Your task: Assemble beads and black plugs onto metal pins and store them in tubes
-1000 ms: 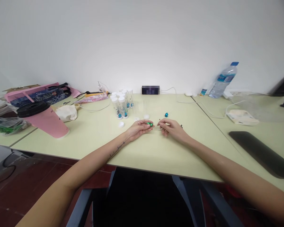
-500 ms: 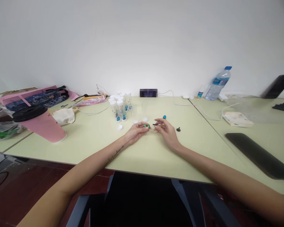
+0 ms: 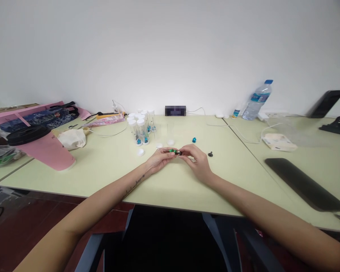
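My left hand (image 3: 159, 159) is closed around a small shiny green part (image 3: 171, 150), its fingertips pointing right. Pinched in my right hand (image 3: 197, 160) is a small black part (image 3: 180, 153), which meets the end of the green one. Both hands are just above the table, fingertips nearly together. Beyond my right hand lies a small blue part (image 3: 194, 140). A black part with a round flat base (image 3: 210, 154) sits to its right. White caps (image 3: 141, 152) lie to the left and behind my hands.
Several clear tubes with white caps (image 3: 141, 130) stand at the back left, blue pieces inside. A pink cup with a black lid (image 3: 49, 147) is at left. A phone (image 3: 175, 111) leans on the wall. At right are a water bottle (image 3: 257, 100) and a dark flat pad (image 3: 304, 184).
My right hand has moved left, bringing the black part against the green part in my left hand. The whole view has shifted slightly.
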{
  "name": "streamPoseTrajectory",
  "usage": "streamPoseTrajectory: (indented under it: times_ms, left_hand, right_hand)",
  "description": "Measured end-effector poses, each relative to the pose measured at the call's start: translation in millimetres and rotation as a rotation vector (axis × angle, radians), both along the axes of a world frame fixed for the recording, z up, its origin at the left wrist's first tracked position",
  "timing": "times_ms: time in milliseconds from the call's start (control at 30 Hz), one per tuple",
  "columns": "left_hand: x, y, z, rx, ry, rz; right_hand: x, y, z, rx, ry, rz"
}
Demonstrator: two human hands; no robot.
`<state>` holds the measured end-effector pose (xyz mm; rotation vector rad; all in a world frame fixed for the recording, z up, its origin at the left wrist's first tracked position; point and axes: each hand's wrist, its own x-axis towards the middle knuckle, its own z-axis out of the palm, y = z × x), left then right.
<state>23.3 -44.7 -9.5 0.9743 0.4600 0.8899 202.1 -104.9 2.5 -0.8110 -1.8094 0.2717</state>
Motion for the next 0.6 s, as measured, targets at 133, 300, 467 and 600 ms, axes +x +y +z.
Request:
streamPoseTrajectory:
  times_ms: [133,300,467,600]
  left_hand:
    - [-0.5,-1.8,1.7,-0.01,0.007,-0.013]
    - [-0.8,-2.7,2.9,-0.021,0.006,-0.02]
    - [-0.9,-2.0,2.4,-0.044,0.01,-0.045]
    - [-0.1,-2.6,1.2,-0.054,0.0,-0.063]
  right_hand:
    - [1.2,0.7,-0.2,0.067,-0.047,-0.018]
    - [3.0,1.7,-0.4,0.144,-0.1,-0.041]
    - [3.9,3.3,-2.5,0.204,-0.146,-0.062]
    - [4.1,4.3,-4.1,0.237,-0.182,-0.076]
